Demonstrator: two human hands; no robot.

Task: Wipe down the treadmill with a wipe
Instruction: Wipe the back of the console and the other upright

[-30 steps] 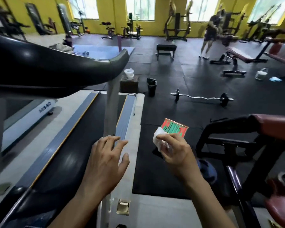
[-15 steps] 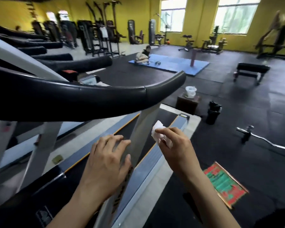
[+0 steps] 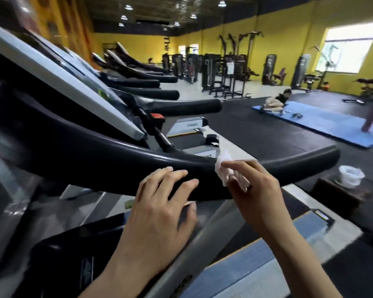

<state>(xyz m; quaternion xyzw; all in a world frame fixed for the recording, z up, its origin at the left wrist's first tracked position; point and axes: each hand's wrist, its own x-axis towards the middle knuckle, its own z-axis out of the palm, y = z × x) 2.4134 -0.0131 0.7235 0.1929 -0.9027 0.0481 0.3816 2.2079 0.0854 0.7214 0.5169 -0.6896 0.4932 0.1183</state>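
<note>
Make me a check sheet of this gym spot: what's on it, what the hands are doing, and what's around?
Surface: black handrail of the treadmill, curving across the view.
Job's things: white wipe, crumpled, at the handrail.
Clutter: box with a white bag on top, right of the treadmill.
Grippers: left hand open, fingers lying on the handrail; right hand pinches the wipe.
Cables: nothing seen.
Surroundings: more treadmills, weight machines, blue mat with a person on it, yellow walls, window.

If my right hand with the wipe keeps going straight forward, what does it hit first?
Most likely the black handrail: the right hand holds the wipe right at it, though contact is unclear.
</note>
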